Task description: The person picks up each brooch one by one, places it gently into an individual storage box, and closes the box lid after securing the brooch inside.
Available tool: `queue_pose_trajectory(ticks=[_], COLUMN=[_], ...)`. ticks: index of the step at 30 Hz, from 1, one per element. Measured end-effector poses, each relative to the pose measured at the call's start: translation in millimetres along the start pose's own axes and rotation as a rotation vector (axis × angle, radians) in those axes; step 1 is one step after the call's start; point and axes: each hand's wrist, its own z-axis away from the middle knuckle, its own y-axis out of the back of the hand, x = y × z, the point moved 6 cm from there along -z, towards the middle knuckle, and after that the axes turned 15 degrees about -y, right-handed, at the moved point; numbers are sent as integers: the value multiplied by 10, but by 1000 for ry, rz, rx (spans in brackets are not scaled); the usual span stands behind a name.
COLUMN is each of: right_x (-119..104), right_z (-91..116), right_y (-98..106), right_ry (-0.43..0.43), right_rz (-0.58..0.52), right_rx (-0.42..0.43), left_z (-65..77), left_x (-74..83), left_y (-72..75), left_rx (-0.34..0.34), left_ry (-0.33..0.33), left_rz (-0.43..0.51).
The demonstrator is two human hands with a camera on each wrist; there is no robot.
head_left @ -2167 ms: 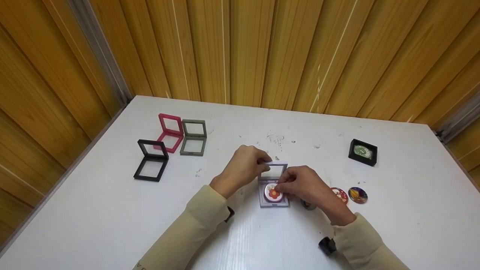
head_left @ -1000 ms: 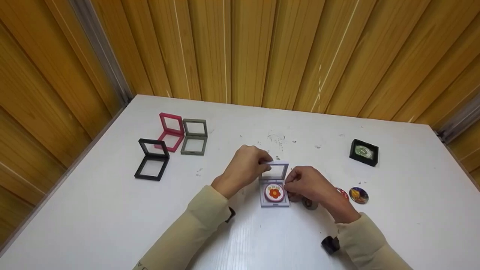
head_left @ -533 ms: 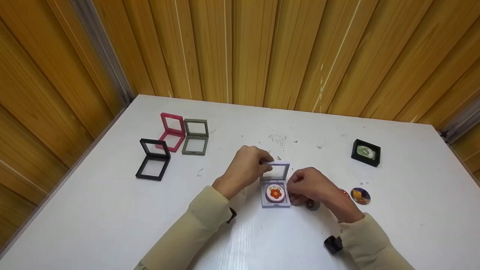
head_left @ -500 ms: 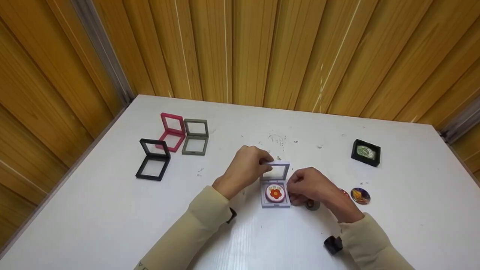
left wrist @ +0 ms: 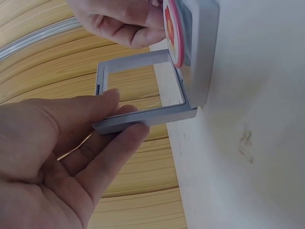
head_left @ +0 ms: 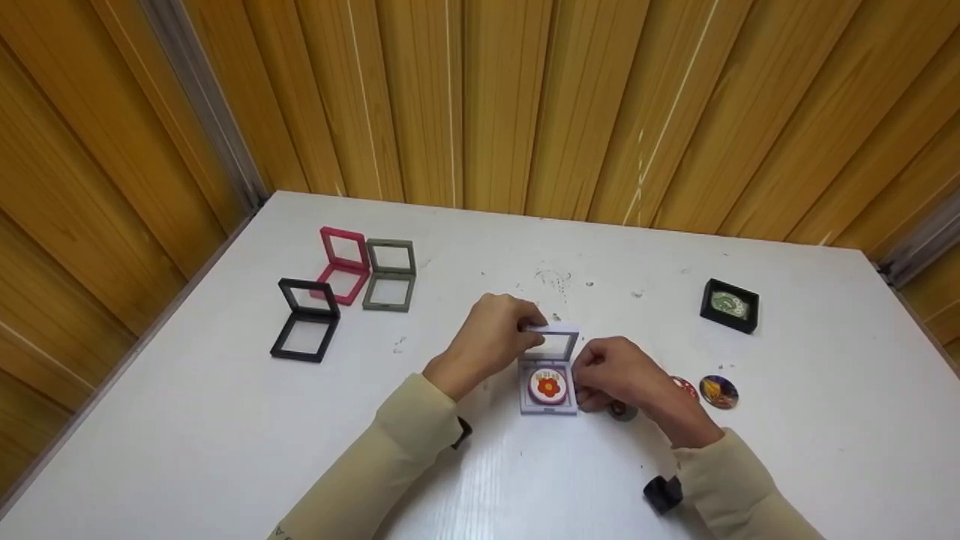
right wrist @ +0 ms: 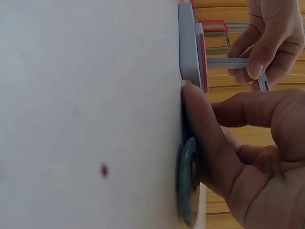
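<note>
Left hand is pinching square lilac plastic frame at eleven o'clock; loose, empty right hand should be bracing three o'clock.

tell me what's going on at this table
A person's left hand pinches the raised lid of a lavender frame standing open on the white table. A flower badge sits on its lower half, and the right hand is right beside that half. Off to the left, a red frame, a green frame and a black frame stand open.
</note>
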Motion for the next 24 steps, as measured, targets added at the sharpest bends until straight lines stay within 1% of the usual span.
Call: queue_pose_trajectory(ticks=[10, 18, 24], right_x=[1, 5, 2], right_z=[14, 16, 8], right_y=[-7, -5, -11], right_ry=[6, 26, 9], right_rz=[-29, -24, -30], right_rx=[-14, -13, -17], left_z=[11, 6, 16], left_x=[27, 50, 68], left_y=[18, 10, 20], left_rx=[-31, -61, -101], left_ry=[33, 25, 25], left_rz=[37, 30, 38])
